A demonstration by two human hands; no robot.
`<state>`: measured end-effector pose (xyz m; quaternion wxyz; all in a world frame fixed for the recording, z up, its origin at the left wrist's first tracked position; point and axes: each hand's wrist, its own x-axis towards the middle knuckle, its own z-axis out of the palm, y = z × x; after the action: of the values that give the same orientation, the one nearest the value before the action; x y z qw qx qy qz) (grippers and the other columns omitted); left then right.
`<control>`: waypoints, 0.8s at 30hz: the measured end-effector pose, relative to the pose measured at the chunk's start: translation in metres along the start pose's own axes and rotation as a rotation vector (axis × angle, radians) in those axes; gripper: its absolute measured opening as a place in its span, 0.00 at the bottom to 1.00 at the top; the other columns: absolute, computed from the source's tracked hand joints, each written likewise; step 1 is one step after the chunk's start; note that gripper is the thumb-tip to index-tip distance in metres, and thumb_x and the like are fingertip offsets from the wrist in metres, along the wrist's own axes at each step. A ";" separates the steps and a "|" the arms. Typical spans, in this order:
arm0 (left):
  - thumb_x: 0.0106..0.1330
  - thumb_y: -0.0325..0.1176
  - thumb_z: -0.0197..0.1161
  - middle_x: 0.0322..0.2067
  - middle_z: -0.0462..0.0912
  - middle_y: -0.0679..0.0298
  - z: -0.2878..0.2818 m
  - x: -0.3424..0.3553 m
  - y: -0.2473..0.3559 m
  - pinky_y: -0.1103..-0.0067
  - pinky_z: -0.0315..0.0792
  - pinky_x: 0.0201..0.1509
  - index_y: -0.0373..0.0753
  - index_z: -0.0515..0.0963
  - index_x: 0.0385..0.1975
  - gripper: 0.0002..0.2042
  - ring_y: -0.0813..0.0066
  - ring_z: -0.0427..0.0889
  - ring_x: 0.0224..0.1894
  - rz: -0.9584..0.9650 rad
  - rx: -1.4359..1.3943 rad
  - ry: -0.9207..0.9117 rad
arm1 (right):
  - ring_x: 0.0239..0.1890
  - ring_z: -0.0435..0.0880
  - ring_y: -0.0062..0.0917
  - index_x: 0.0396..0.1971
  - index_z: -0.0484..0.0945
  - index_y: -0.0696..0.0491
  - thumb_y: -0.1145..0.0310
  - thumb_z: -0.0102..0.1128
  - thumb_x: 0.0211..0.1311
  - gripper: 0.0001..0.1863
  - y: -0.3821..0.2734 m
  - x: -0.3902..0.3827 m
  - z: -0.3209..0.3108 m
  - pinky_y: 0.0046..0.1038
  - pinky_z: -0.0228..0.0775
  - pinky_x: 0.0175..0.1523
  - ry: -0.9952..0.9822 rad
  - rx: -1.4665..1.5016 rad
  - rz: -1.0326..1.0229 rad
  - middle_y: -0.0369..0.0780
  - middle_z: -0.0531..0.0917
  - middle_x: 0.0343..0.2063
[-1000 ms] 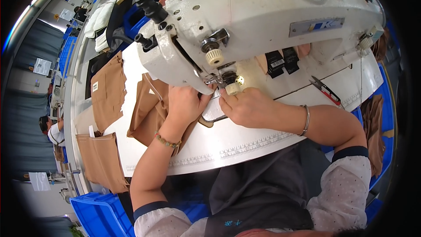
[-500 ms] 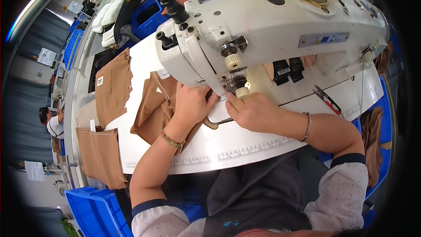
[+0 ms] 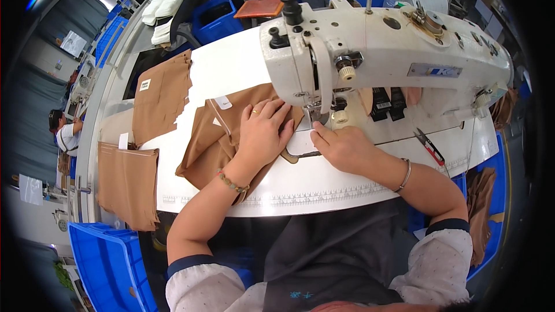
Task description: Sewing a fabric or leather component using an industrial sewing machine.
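Observation:
My left hand lies flat on a brown fabric piece, its fingers stretched toward the needle area of a white sewing machine. The cloth is folded and bears a small white label. Its right edge runs up to the needle. On the other side of the needle, my right hand has thumb and forefinger pinched together at the presser foot. Whatever is between those fingertips is too small to make out.
Stacked brown pieces and another brown pile lie at the left. Red-handled thread snips rest right of my hand. Black labels sit under the machine arm. Blue crates flank the table; a person sits far left.
My left hand has drawn back slightly from the needle and spread over the cloth. The right hand stays by the presser foot. The whole view has shifted, showing more behind the machine.

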<state>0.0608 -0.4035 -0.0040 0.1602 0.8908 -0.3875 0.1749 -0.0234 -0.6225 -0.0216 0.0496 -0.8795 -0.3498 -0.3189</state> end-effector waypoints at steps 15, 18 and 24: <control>0.55 0.19 0.70 0.55 0.82 0.54 -0.134 -0.224 -0.097 0.68 0.72 0.64 0.35 0.80 0.55 0.24 0.57 0.78 0.60 -0.686 -0.084 0.120 | 0.36 0.79 0.31 0.35 0.78 0.53 0.72 0.68 0.56 0.09 -0.059 0.077 0.008 0.33 0.74 0.40 0.107 0.419 0.183 0.38 0.77 0.33; 0.58 0.21 0.71 0.52 0.84 0.55 -0.108 -0.206 -0.078 0.69 0.77 0.59 0.34 0.82 0.52 0.20 0.61 0.82 0.55 -0.519 -0.220 0.212 | 0.39 0.78 0.36 0.35 0.77 0.53 0.73 0.67 0.57 0.08 -0.066 0.082 0.034 0.35 0.74 0.44 0.019 0.475 0.255 0.40 0.77 0.34; 0.77 0.35 0.55 0.50 0.83 0.57 -0.107 -0.203 -0.082 0.75 0.83 0.48 0.30 0.74 0.57 0.17 0.71 0.86 0.44 -0.810 -1.219 0.810 | 0.37 0.78 0.25 0.37 0.72 0.55 0.71 0.59 0.70 0.05 -0.081 0.069 -0.012 0.29 0.72 0.44 0.155 1.142 0.689 0.36 0.78 0.34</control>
<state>-0.0272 -0.1769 -0.0101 0.7915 0.5865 0.0236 0.1703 -0.0444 -0.5250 0.0177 0.6310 -0.7512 -0.1581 -0.1121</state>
